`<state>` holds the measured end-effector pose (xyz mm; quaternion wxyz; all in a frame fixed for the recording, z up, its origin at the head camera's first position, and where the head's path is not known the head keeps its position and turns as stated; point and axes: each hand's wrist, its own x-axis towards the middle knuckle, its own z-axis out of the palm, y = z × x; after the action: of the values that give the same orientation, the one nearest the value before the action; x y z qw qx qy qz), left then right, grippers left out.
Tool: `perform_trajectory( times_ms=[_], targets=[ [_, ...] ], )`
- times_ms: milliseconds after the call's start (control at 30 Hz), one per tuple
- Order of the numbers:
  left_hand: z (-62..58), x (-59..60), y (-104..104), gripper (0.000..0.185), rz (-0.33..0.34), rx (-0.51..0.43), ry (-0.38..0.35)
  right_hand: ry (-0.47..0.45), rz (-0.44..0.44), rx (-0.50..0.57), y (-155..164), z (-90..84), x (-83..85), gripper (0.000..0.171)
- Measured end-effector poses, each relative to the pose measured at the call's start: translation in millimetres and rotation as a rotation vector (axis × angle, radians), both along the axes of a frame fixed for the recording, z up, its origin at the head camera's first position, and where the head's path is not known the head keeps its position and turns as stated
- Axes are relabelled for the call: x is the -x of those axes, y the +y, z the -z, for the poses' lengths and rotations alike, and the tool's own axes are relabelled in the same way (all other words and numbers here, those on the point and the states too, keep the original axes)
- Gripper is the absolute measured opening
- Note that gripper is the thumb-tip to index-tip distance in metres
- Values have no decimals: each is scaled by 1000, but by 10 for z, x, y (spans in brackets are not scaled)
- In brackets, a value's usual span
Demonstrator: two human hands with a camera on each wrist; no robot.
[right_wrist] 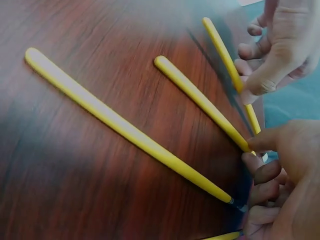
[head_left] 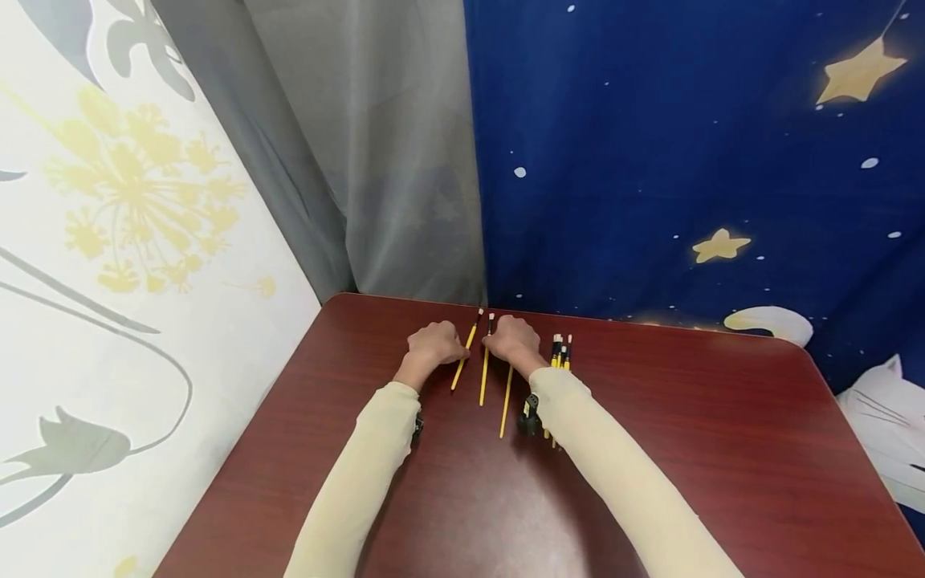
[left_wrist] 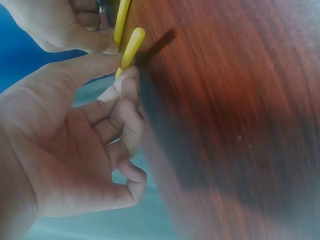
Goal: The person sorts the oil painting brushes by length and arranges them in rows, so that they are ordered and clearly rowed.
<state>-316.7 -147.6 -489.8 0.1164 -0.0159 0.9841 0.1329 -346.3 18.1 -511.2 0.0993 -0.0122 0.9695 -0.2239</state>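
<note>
I see my left hand pinching the leftmost yellow paintbrush mid-frame, its axis running up-right; my right hand, probably pinching the middle brush, sits just right.

A makeshift recording booth rather than a lived-in room: a reddish wooden bench is closed in by hung fabric, a starry blue cloth, a grey curtain and a floral sheet.
</note>
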Motion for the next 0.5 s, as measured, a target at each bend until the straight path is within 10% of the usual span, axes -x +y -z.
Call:
perform_trajectory(
  times_ms=[500],
  targets=[
    [28, 148, 8, 37, 16, -16, -52, 36, 8, -60, -138, 49, 126, 30]
  ],
)
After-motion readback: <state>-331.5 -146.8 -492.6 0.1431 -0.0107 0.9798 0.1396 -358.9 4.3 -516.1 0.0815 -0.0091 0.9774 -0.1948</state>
